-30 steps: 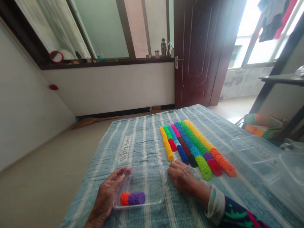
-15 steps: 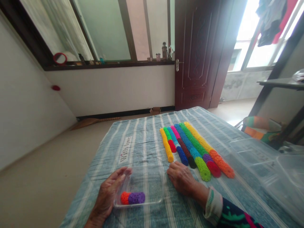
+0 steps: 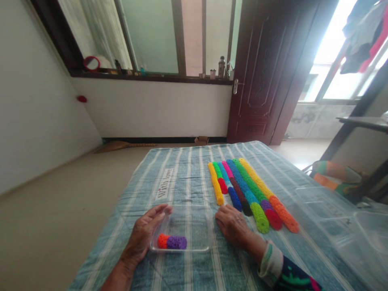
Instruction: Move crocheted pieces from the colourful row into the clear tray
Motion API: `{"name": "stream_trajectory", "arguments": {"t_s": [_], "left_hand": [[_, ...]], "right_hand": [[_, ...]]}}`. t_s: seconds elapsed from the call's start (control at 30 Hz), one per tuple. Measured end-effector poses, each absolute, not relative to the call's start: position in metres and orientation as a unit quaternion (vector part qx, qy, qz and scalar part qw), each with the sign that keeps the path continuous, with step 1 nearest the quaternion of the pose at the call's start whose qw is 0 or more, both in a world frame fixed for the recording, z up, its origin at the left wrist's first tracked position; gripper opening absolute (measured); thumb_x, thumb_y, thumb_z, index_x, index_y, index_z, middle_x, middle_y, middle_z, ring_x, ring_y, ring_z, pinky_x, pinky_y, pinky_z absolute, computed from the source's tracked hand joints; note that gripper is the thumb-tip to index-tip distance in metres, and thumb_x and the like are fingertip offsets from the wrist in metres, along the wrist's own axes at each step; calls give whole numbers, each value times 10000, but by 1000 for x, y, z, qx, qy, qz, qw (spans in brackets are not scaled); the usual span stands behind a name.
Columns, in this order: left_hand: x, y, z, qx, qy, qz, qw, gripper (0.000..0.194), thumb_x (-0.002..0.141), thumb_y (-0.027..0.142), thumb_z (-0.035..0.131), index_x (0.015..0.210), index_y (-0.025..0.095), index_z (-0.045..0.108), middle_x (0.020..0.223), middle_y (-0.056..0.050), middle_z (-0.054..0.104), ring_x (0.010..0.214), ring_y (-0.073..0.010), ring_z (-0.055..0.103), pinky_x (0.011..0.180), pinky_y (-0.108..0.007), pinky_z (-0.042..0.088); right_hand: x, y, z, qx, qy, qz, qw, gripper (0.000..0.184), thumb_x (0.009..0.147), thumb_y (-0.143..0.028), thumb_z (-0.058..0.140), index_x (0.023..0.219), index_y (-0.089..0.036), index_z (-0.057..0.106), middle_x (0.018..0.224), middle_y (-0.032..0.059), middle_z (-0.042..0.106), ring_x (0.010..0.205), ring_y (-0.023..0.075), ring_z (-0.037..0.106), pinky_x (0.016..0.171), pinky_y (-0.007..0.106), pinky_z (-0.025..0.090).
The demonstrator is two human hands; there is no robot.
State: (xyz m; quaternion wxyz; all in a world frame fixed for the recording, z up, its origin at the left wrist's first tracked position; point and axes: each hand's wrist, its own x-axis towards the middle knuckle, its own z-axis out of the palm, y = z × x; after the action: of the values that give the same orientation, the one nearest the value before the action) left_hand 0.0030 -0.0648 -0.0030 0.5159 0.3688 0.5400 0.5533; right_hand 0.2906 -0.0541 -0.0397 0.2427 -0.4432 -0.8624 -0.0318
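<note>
A small clear plastic tray (image 3: 194, 220) lies on the striped blue cloth and holds a short stack of orange and purple discs (image 3: 171, 241). My left hand (image 3: 144, 233) rests flat against the tray's left side, fingers stretched along it. My right hand (image 3: 232, 223) lies palm down on the cloth just right of the tray, fingers loosely curled, nothing visible in them. Its fingertips almost touch the near ends of several long rows of coloured discs (image 3: 245, 190), laid side by side: yellow, green and red, blue, pink and dark, green, yellow and orange.
Clear plastic containers (image 3: 336, 216) sit at the table's right side. The table edge (image 3: 100, 238) drops to bare floor on the left. A dark wooden door (image 3: 266, 72) and a window sill with small items stand behind.
My hands, the tray and the disc rows stay as they were. Only my head has turned slightly, shifting everything a little rightwards in view.
</note>
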Motion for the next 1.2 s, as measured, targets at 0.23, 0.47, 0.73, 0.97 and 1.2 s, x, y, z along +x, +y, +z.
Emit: {"name": "stream_trajectory", "arguments": {"t_s": [0.23,0.47,0.73,0.97,1.2], "left_hand": [[2,-65,-5,369,530,555,524,466,578,351,834,982,164,701,952,-103,768,1045,-284,678,1037,-415,463],[1,-66,-7,369,531,556,523,475,572,376,838,981,171,709,968,-109,765,1067,-301,666,1068,-449,425],[1,-65,-9,363,535,553,525,476,572,377,838,983,170,716,970,-109,765,1059,-302,669,1060,-442,437],[1,-65,-6,363,538,543,532,469,597,381,829,998,172,700,989,-92,763,1057,-264,673,1036,-382,467],[4,-66,-8,369,526,553,530,460,617,363,821,1007,160,684,971,-82,766,1048,-248,676,1059,-387,441]], "right_hand": [[289,-54,-43,-441,-861,-31,254,215,875,-100,553,680,-190,538,746,4,564,734,153,514,669,262,364],[290,-55,-47,-435,-854,-21,284,232,889,-104,520,676,-195,508,734,6,556,726,157,517,655,266,352],[292,-52,-47,-419,-856,-3,303,246,901,-116,498,669,-199,496,719,8,549,714,159,513,647,273,343],[293,-53,-44,-413,-860,-9,298,233,900,-121,502,680,-195,517,725,7,548,708,155,503,641,268,345],[296,-54,-43,-416,-865,-1,279,225,913,-131,499,702,-194,548,745,18,564,740,170,513,671,278,360]]}}
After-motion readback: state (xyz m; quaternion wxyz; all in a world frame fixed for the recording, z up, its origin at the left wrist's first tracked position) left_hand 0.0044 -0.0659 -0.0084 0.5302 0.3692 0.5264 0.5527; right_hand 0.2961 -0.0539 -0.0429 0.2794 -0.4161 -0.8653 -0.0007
